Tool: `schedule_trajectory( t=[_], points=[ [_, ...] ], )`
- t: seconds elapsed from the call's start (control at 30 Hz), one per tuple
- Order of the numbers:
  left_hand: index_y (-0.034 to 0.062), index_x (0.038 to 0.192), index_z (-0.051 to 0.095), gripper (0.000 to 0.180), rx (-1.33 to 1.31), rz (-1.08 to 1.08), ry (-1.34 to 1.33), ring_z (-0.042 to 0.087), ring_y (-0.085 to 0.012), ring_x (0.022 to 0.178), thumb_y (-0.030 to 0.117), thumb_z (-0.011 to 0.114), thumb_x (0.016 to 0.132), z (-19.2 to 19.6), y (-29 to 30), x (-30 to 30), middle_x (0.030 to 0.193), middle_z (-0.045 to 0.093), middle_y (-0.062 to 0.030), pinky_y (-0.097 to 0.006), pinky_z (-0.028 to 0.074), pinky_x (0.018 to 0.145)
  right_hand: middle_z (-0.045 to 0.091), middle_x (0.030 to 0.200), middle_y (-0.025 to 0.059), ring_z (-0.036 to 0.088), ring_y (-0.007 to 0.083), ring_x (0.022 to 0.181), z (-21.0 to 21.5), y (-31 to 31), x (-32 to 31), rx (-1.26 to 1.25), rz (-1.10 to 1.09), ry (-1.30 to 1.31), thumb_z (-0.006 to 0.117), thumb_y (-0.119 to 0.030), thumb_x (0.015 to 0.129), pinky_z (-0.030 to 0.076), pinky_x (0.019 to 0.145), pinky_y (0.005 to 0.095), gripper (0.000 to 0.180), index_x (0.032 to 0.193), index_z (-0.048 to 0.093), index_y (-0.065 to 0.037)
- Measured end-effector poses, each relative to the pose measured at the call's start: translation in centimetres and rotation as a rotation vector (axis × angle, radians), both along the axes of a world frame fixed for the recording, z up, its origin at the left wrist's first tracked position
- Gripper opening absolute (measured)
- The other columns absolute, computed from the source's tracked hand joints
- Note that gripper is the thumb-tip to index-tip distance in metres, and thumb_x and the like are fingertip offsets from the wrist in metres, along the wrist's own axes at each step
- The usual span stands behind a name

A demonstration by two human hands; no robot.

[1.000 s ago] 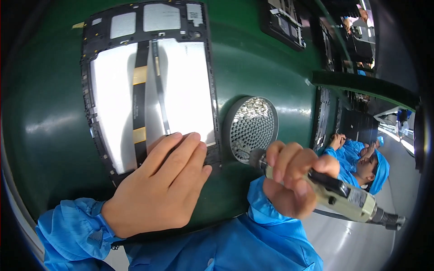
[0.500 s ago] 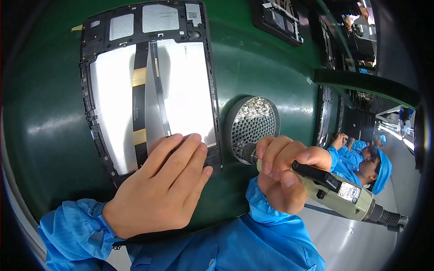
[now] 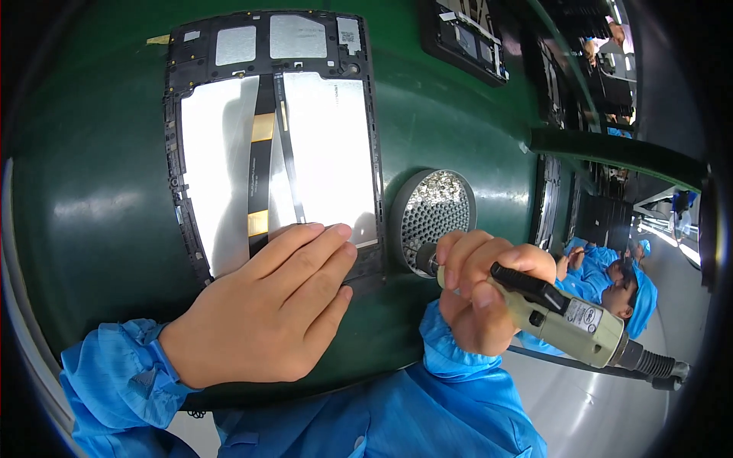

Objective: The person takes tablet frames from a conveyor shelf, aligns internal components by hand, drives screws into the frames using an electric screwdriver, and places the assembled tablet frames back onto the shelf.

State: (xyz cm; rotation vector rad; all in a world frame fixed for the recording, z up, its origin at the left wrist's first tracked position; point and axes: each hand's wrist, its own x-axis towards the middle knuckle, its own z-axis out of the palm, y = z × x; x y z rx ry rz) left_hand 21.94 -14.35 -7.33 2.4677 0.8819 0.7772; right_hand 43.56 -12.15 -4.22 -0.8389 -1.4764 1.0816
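A tablet-like housing [image 3: 332,153] with a black frame and shiny silver panels lies flat on the green work surface. Down its middle run a dark ribbon cable [image 3: 260,172] with gold patches and a thinner black strip. My left hand [image 3: 263,320] rests flat on its near end, fingers stretched and holding nothing. My right hand [image 3: 489,286] is wrapped round a pale green electric screwdriver [image 3: 569,317] with a black lever. The driver's tip points left, over the near edge of a round grey dish [image 3: 395,221] with a perforated plate and shiny screws [image 3: 440,186].
A black device part [image 3: 466,38] lies at the far right of the surface. A dark green rail [image 3: 611,143] crosses on the right, with more black panels [image 3: 546,198] beside it. Beyond, a person in a blue cap and smock [image 3: 603,267] sits with hands raised.
The housing has shifted to the right, closer to the dish, and turned slightly. My left hand stays on its near end. My right hand and the screwdriver have barely moved.
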Motion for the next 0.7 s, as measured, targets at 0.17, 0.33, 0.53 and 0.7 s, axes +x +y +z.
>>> schedule_trajectory(
  t=[0.17, 0.33, 0.53, 0.7],
  points=[
    [0.0, 0.087, 0.068, 0.014, 0.031, 0.006, -0.007, 0.058, -0.0358, 0.107, 0.004, 0.069, 0.074, -0.2, 0.1, 0.3, 0.106, 0.062, -0.0212, -0.047, 0.044, 0.097, 0.047, 0.065, 0.0051, 0.048, 0.0183, 0.06, 0.3, 0.2, 0.4, 0.018, 0.011, 0.029, 0.058, -0.011, 0.08, 0.039, 0.06, 0.0368, 0.033, 0.111, 0.046, -0.007],
    [0.0, 0.082, 0.068, 0.009, 0.071, 0.037, -0.079, 0.061, -0.0358, 0.103, 0.004, 0.07, 0.074, -0.9, 0.1, 0.7, 0.103, 0.064, -0.0204, -0.047, 0.047, 0.093, 0.049, 0.064, 0.0018, 0.05, 0.015, 0.06, 3.1, -0.7, 0.2, 0.064, 0.055, 0.028, 0.057, -0.012, 0.082, 0.039, 0.058, 0.0337, 0.032, 0.112, 0.047, -0.01],
    [-0.0016, 0.078, 0.067, 0.009, 0.046, 0.033, -0.091, 0.061, -0.0356, 0.101, 0.003, 0.069, 0.071, -0.5, -0.1, -0.2, 0.096, 0.064, -0.0206, -0.048, 0.049, 0.091, 0.05, 0.063, 0.0034, 0.053, 0.0171, 0.055, 2.6, -1.9, -3.8, 0.026, 0.156, 0.052, 0.061, -0.007, 0.08, 0.043, 0.054, 0.0336, 0.031, 0.105, 0.043, -0.011],
    [-0.0023, 0.075, 0.066, 0.008, 0.073, 0.029, -0.12, 0.061, -0.0354, 0.1, 0.002, 0.068, 0.07, -0.1, -0.4, -1.1, 0.095, 0.063, -0.0199, -0.048, 0.049, 0.091, 0.05, 0.064, 0.0042, 0.052, 0.0168, 0.055, 2.8, -2.4, -5.2, 0.019, 0.17, 0.052, 0.06, -0.003, 0.078, 0.043, 0.055, 0.0343, 0.033, 0.105, 0.042, -0.01]
  ],
)
